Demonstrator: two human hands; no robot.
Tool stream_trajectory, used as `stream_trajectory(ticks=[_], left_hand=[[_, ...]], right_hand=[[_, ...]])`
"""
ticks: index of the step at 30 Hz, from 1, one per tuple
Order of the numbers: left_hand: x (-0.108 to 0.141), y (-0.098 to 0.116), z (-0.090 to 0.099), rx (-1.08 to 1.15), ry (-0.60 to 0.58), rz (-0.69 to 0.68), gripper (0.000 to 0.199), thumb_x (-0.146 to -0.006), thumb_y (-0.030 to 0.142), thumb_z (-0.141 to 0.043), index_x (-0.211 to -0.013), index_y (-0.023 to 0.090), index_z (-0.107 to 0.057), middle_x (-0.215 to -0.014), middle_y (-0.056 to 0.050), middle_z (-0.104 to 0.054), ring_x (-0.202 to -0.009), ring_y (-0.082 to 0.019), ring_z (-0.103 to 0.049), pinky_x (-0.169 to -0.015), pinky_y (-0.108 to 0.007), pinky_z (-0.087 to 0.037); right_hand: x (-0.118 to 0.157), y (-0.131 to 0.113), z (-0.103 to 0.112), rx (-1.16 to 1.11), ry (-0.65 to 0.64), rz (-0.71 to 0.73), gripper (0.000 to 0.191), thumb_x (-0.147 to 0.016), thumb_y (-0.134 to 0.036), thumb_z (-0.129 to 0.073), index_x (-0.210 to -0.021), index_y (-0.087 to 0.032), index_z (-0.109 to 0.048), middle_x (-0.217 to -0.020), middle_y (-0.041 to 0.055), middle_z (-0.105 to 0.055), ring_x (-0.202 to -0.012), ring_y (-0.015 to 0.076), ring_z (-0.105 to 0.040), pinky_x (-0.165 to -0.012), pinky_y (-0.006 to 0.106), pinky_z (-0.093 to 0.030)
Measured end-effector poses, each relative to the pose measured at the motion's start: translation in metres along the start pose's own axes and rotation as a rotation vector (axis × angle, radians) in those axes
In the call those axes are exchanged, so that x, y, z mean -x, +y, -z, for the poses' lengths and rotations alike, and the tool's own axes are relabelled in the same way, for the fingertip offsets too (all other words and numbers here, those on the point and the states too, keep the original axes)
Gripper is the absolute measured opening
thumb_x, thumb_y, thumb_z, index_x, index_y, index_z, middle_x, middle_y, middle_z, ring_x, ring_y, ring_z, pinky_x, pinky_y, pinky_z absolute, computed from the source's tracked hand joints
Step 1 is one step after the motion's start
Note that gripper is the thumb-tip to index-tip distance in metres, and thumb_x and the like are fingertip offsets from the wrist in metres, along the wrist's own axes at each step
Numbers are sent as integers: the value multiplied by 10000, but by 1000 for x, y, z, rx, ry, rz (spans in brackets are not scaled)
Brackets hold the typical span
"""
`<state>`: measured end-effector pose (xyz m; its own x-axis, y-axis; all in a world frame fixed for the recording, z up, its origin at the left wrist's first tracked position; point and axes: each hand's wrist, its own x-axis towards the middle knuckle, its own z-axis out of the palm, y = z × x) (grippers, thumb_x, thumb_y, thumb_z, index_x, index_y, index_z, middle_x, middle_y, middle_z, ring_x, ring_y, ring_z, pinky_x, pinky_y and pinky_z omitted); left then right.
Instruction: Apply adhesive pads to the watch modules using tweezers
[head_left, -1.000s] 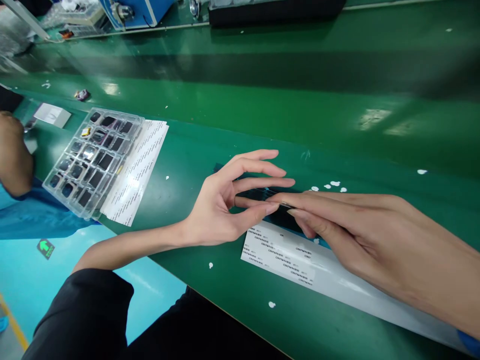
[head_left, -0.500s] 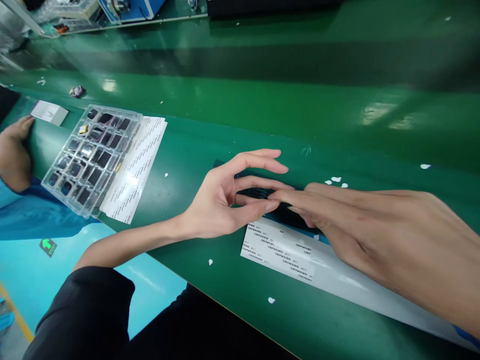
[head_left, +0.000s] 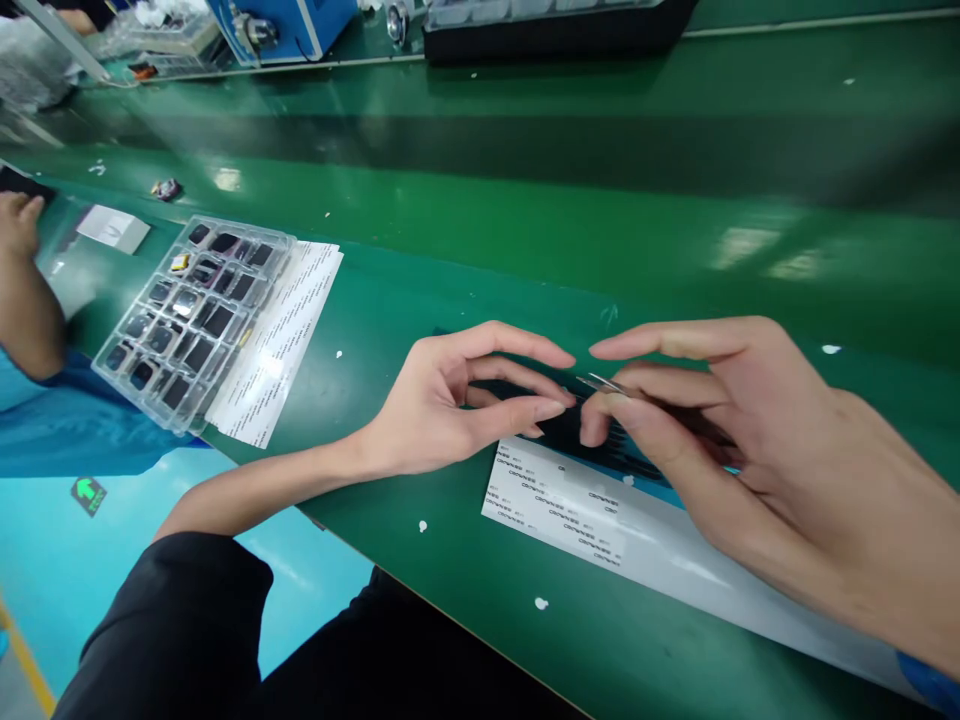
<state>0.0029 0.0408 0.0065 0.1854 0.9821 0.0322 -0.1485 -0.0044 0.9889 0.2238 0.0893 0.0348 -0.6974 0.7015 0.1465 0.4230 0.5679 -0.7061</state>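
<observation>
My right hand [head_left: 750, 440] holds thin metal tweezers [head_left: 607, 385] between thumb and fingers, their tips pointing left. My left hand [head_left: 465, 400] is just left of them, its fingers curved and its thumb close to the fingertips; whether something small lies between them I cannot make out. Under both hands lies a dark, shiny sheet [head_left: 555, 430] with narrow strips, partly hidden by the fingers. In front of it a white printed sheet [head_left: 555, 505] runs to the right beneath my right forearm.
At left, a clear compartment tray [head_left: 191, 320] of small dark parts rests partly on printed paper [head_left: 289, 350]. Beyond it are a white box [head_left: 112, 228] and another person's arm [head_left: 26, 300]. A blue device [head_left: 300, 25] and black tray [head_left: 555, 40] stand at the back.
My right hand has drawn back from my left fingertips and turned, so the tweezers now show. My left hand has shifted little. The other person's hand has moved up.
</observation>
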Motion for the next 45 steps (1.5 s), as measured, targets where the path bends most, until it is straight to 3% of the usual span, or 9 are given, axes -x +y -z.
stream_trajectory(ticks=[8,21,25,29,32,35,38,41,45], left_hand=[[2,-8,-6,-87,24,-71,177,-909,326,-806,-974,162,-785,-968,-78,-778,-857,-182,-778,-632,-238,-638],[3,-9,-9,-118,65,-230,43,-911,162,-766,-882,134,-781,-890,-60,-752,-744,-129,-769,-582,-204,-601],[1,-10,-6,-245,68,-216,45,-900,172,-767,-928,140,-781,-931,-66,-779,-791,-113,-747,-627,-184,-584],[-1,-13,-3,-364,66,-92,206,-872,148,-735,-1077,135,-742,-1087,-85,-779,-811,-101,-737,-611,-164,-559],[-1,-14,-3,-404,59,-97,136,-902,174,-691,-1021,130,-739,-1044,-85,-779,-802,-102,-726,-610,-171,-554],[2,-15,-6,-428,26,-165,98,-924,181,-670,-954,129,-748,-1019,-91,-781,-811,-113,-727,-619,-188,-570],[3,-15,-8,-457,15,-221,92,-933,162,-660,-928,133,-747,-1004,-91,-785,-834,-125,-733,-622,-197,-584],[3,-15,-9,-479,14,-248,99,-941,152,-653,-910,128,-743,-977,-92,-783,-831,-128,-730,-620,-200,-586],[3,-15,-8,-482,6,-259,109,-944,131,-645,-902,110,-744,-944,-95,-780,-815,-124,-721,-628,-200,-588]], right_hand=[[1,2,-9,37,0,65,186,-1091,-366,-418,-1242,-273,-474,-968,24,-789,-754,189,-777,-497,245,-514],[7,3,-16,153,54,168,221,-1091,-332,-428,-1281,-259,-513,-1004,22,-813,-730,197,-788,-466,239,-528],[2,7,-8,165,20,79,213,-1083,-440,-403,-1145,-267,-511,-827,0,-782,-543,186,-708,-405,260,-434],[-9,35,11,419,100,-111,304,-991,-565,-427,-938,-266,-438,-674,26,-703,-447,207,-587,-415,303,-344],[-14,65,23,568,47,-286,136,-897,-384,-444,-929,-252,-439,-732,67,-720,-504,214,-590,-494,319,-381],[-14,87,30,755,47,-343,135,-890,-328,-456,-960,-238,-527,-779,80,-733,-568,236,-603,-494,309,-314],[-12,98,32,979,110,-163,187,-930,-259,-438,-981,-215,-612,-822,100,-748,-690,270,-663,-505,310,-261],[-12,106,35,1058,94,33,248,-968,-213,-419,-962,-206,-667,-868,105,-781,-827,295,-706,-606,350,-359],[-13,118,40,1045,84,103,275,-991,-201,-420,-958,-205,-693,-866,89,-796,-843,288,-723,-761,400,-446]])
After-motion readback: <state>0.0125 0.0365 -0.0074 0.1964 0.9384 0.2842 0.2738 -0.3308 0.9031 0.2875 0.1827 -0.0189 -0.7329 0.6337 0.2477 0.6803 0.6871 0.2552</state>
